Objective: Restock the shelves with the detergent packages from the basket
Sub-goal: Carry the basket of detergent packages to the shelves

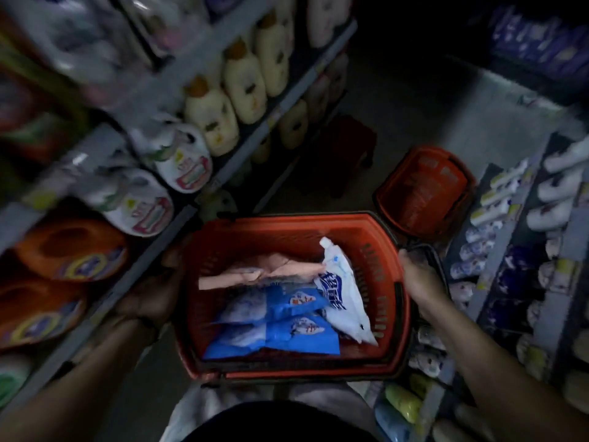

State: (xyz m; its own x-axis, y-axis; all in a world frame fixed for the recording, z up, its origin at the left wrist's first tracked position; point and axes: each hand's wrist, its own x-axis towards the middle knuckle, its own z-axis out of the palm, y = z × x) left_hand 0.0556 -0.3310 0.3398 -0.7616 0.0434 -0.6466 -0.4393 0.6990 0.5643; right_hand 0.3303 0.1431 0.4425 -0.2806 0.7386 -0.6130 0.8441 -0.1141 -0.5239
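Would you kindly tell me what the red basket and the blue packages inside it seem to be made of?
The basket looks like rigid moulded plastic, matte red, judging by its slotted walls and raised lettering. The blue packages are probably soft, glossy plastic film: they crease, sag and catch highlights.

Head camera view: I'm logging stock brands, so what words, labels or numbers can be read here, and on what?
No text here is sharp enough to quote.
On the white package: large blue characters, too blurred to read.
On the blue packages: a red-and-white logo, blurred.
On the basket, right wall: raised lettering, unreadable.
On the shelf bags at left: coloured labels, blurred.
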